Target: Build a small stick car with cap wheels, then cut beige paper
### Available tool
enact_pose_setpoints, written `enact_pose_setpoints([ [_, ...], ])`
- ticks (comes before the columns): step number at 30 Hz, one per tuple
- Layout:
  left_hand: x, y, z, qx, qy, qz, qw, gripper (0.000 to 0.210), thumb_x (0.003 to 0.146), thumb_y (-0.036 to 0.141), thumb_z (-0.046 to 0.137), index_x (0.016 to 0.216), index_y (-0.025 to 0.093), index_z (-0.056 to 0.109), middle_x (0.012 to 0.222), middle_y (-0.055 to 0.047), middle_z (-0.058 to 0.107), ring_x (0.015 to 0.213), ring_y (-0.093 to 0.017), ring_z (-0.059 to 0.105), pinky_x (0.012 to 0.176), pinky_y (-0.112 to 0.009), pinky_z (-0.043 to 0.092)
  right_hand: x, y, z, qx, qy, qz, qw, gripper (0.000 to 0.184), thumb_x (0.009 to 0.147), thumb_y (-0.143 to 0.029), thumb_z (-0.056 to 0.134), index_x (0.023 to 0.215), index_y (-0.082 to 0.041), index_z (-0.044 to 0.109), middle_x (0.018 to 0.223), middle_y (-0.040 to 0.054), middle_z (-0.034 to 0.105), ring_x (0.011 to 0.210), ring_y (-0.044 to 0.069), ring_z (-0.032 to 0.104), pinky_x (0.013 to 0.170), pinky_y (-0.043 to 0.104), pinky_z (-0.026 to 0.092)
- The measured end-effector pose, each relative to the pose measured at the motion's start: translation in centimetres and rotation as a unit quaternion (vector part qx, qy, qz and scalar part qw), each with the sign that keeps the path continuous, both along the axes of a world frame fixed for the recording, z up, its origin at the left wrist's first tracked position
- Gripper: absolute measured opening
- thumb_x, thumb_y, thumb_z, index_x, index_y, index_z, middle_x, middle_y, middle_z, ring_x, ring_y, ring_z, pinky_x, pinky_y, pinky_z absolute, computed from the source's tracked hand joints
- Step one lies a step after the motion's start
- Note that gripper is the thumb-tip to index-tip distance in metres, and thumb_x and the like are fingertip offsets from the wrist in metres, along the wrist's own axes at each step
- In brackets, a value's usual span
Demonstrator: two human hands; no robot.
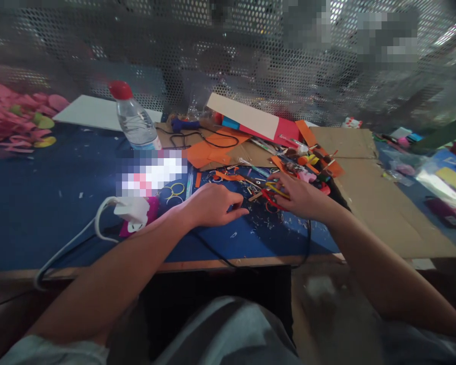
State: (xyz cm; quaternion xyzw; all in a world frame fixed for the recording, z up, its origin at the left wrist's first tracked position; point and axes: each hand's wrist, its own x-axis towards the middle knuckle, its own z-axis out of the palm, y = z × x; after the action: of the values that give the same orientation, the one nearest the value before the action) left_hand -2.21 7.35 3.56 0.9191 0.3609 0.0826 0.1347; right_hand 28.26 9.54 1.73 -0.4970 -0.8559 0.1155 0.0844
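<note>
My right hand (298, 195) has its fingers in the handles of a pair of scissors (272, 197), one loop red and one yellow. The dark blades point left over a heap of scraps. To the left, my left hand (215, 205) rests low over the blue table, palm down, with curled fingers and the thumb close to the index finger. Whatever it may hold is hidden or too small to make out. Orange strips (228, 176) and small pale clippings lie between and beyond the hands. Several thin rings (172, 191) lie left of my left hand.
A water bottle (137, 121) with a red cap stands at back left. In front of it, a white plug (134, 209) sits in a magenta power block. Cardboard (387, 203) covers the right side. A pink pile (15, 116) lies far left; perforated mesh (144, 35) rises behind.
</note>
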Motion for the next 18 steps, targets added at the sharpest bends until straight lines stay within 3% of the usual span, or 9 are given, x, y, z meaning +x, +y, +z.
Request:
enact_pose_setpoints([
  [3, 0.1, 0.0, 0.0, 0.000, 0.002, 0.002, 1.000, 0.041, 0.104, 0.054, 0.052, 0.089, 0.023, 0.073, 0.069, -0.002, 0.072, 0.070, -0.020, 0.068, 0.062, -0.033, 0.029, -0.2, 0.0, 0.1, -0.006, 0.058, -0.019, 0.998, 0.053, 0.093, -0.030, 0.062, 0.145, -0.026, 0.053, 0.110, 0.0086, 0.073, 0.080, 0.026, 0.070, 0.074, 0.040, 0.054],
  [5, 0.1, 0.0, 0.0, 0.004, 0.005, 0.002, 1.000, 0.042, 0.105, 0.054, 0.051, 0.088, 0.023, 0.073, 0.073, -0.003, 0.074, 0.071, -0.020, 0.068, 0.062, -0.033, 0.029, -0.5, 0.3, 0.0, -0.027, 0.156, -0.045, 0.986, 0.052, 0.092, -0.033, 0.064, 0.143, -0.028, 0.054, 0.106, 0.0059, 0.071, 0.068, 0.021, 0.064, 0.065, 0.036, 0.051],
  [7, 0.0, 0.0, -0.1, 0.006, 0.002, 0.000, 1.000, 0.041, 0.105, 0.054, 0.051, 0.088, 0.023, 0.072, 0.076, -0.003, 0.076, 0.073, -0.021, 0.070, 0.062, -0.033, 0.030, -0.9, 0.7, 0.0, -0.082, 0.297, -0.069, 0.949, 0.050, 0.091, -0.039, 0.068, 0.139, -0.030, 0.056, 0.098, 0.0032, 0.068, 0.062, 0.018, 0.059, 0.058, 0.033, 0.048],
  [9, 0.0, 0.1, -0.3, 0.007, -0.001, -0.001, 1.000, 0.041, 0.105, 0.054, 0.051, 0.090, 0.023, 0.073, 0.076, -0.003, 0.075, 0.074, -0.021, 0.071, 0.062, -0.034, 0.031, -1.2, 1.1, 0.4, -0.148, 0.427, -0.082, 0.889, 0.047, 0.088, -0.048, 0.072, 0.130, -0.031, 0.060, 0.091, 0.0013, 0.064, 0.060, 0.017, 0.055, 0.054, 0.032, 0.044],
  [11, -0.1, 0.1, -0.5, 0.010, -0.001, 0.000, 1.000, 0.041, 0.105, 0.054, 0.051, 0.091, 0.023, 0.074, 0.073, -0.002, 0.074, 0.074, -0.022, 0.071, 0.062, -0.034, 0.031, -1.5, 1.5, 1.0, -0.191, 0.501, -0.088, 0.839, 0.042, 0.084, -0.056, 0.075, 0.117, -0.032, 0.065, 0.087, 0.0012, 0.063, 0.060, 0.018, 0.053, 0.054, 0.033, 0.043],
  [13, -0.1, 0.1, -0.6, 0.014, -0.001, 0.000, 1.000, 0.041, 0.105, 0.055, 0.050, 0.092, 0.024, 0.074, 0.073, -0.002, 0.074, 0.074, -0.022, 0.070, 0.062, -0.034, 0.030, -1.8, 1.9, 1.8, -0.202, 0.529, -0.088, 0.820, 0.039, 0.082, -0.065, 0.074, 0.101, -0.032, 0.066, 0.086, 0.0024, 0.062, 0.061, 0.019, 0.052, 0.055, 0.035, 0.043],
  [15, -0.1, 0.1, -0.6, 0.016, -0.003, -0.003, 1.000, 0.041, 0.106, 0.054, 0.050, 0.092, 0.024, 0.074, 0.074, -0.002, 0.075, 0.074, -0.021, 0.070, 0.062, -0.034, 0.030, -2.1, 2.5, 2.3, -0.207, 0.530, -0.082, 0.818, 0.042, 0.080, -0.071, 0.073, 0.090, -0.031, 0.064, 0.084, 0.0028, 0.062, 0.062, 0.019, 0.050, 0.056, 0.036, 0.043],
  [18, -0.1, 0.1, -0.6, 0.015, -0.007, -0.006, 1.000, 0.040, 0.106, 0.053, 0.051, 0.092, 0.023, 0.074, 0.073, -0.002, 0.075, 0.073, -0.020, 0.071, 0.062, -0.034, 0.030, -2.9, 3.9, 2.5, -0.217, 0.542, -0.074, 0.809, 0.042, 0.074, -0.062, 0.086, 0.080, -0.029, 0.061, 0.077, 0.0007, 0.057, 0.061, 0.017, 0.048, 0.056, 0.034, 0.042],
])
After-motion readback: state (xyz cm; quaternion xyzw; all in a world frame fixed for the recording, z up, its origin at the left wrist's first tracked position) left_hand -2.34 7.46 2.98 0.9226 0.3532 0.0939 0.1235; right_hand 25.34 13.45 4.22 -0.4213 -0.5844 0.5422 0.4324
